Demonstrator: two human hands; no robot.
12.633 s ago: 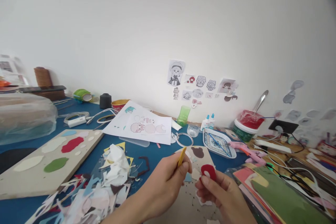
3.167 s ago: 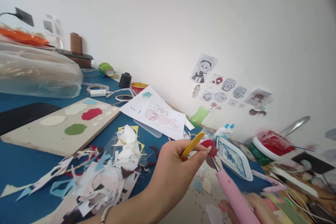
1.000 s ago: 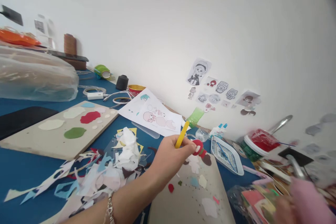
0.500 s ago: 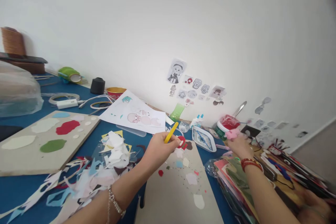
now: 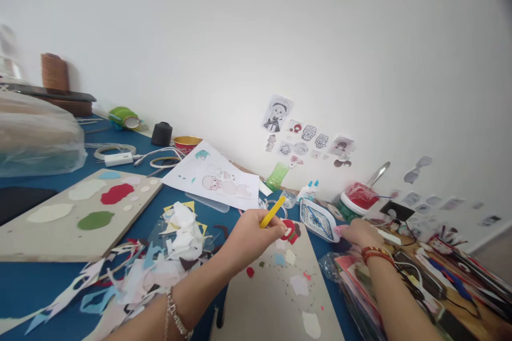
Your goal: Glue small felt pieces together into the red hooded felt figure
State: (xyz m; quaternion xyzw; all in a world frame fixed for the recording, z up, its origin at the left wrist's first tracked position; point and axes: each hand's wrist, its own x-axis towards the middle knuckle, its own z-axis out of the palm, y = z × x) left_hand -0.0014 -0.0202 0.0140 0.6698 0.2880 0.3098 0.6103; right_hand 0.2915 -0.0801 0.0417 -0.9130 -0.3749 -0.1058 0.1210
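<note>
Left hand (image 5: 256, 234) held yellow tool (image 5: 272, 212), fingers pinched on red piece (image 5: 288, 228) over board (image 5: 264, 306). Right hand (image 5: 361, 233) was at pink tool (image 5: 340, 230) beside tray (image 5: 328, 238); couldn't tell finger state.

No text, label, brand, number or sign is legible on any of the items, packaging or papers shown.

This looks like a craft workspace, shown by the blue-covered counter (image 5: 148, 192) with its loose heap of cut felt scraps (image 5: 136, 277), flat grey boards bearing coloured cutouts (image 5: 96, 219), white glue bottles with blue tips (image 5: 307, 192) and small character drawings (image 5: 277, 113) on the white wall (image 5: 200, 37).
</note>
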